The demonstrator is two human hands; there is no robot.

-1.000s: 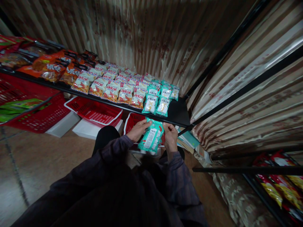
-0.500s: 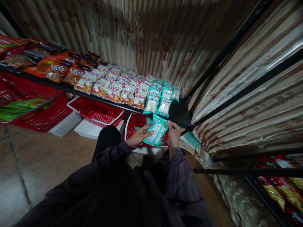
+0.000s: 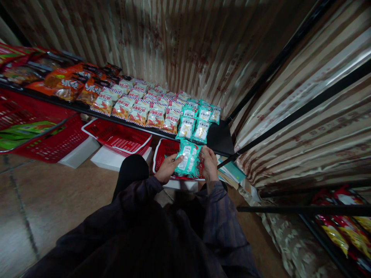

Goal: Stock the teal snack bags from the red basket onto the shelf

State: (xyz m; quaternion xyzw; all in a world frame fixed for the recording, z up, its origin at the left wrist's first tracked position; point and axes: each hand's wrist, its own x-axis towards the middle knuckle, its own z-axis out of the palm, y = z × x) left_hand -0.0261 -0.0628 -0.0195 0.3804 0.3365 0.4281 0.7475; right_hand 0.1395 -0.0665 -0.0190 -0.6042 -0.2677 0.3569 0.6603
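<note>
Turquoise snack packets (image 3: 187, 157) swung straighter since the earlier frame, now between the hands over red basket (image 3: 164, 148), long axis toward black shelf's (image 3: 220, 136) near edge, by its right corner. Left hand (image 3: 167, 168) pinches their left side; right hand (image 3: 210, 164) curled beside right side, grip unclear.

On the fronts of the teal packets (image 3: 201, 131) on the shelf (image 3: 220, 137), "小鱼小虾" can be read in dark characters. The same name is printed small on the held teal packet (image 3: 185, 159), above a label panel whose fine print is too small to be read. On the white-and-orange packets (image 3: 139, 112), red characters are only partly legible, with "爱上虾" made out. The bold white lettering on the orange packets (image 3: 69, 88) cannot be read with certainty.
</note>
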